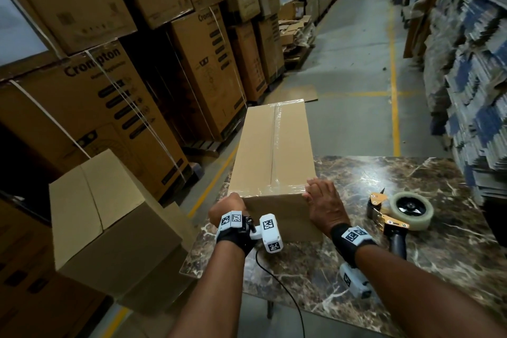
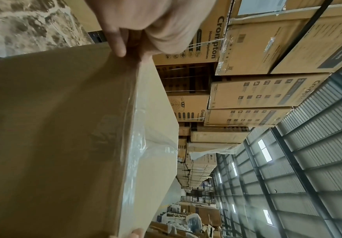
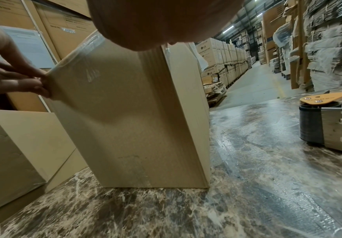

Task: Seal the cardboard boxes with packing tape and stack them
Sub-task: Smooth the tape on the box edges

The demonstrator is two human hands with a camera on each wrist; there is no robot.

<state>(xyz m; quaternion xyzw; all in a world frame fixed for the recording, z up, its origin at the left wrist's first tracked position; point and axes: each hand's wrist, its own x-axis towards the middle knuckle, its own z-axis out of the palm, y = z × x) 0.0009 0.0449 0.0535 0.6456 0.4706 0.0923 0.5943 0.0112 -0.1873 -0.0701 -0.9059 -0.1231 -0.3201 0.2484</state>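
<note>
Two hands bracket the near end of the cardboard box (image 1: 271, 151), which stands on the marble bench (image 1: 411, 200) with its far end overhanging the bench edge. Clear packing tape (image 1: 275, 129) runs along the centre seam, and a cross strip lies along the near top edge between our fingers.

The step, as we judge it, is pressing that cross strip down over the corners so it bonds on the sides. To do it well we should rub from the middle outward toward each corner, fold the loose ends flat round the edge, and keep the box from sliding further off the bench while we press.

Our left hand (image 1: 229, 204) sits at the near left top corner; in the right wrist view its fingers (image 3: 23, 80) lie fairly straight, tips pushing the tape against the corner, grasping nothing. Our right hand (image 1: 323, 206) lies against the near right corner with fingers extended over the top edge, pressing flat rather than closing round anything. Both wrists are roughly level with the box top, forearms angled inward.

Right of our right fingers, apart from the box, the tape dispenser (image 1: 395, 212) lies on its side on the bench. Left of our left fingers, beyond the bench edge, a stack of plain boxes (image 1: 109, 214) waits, likely where this one goes next.
</note>
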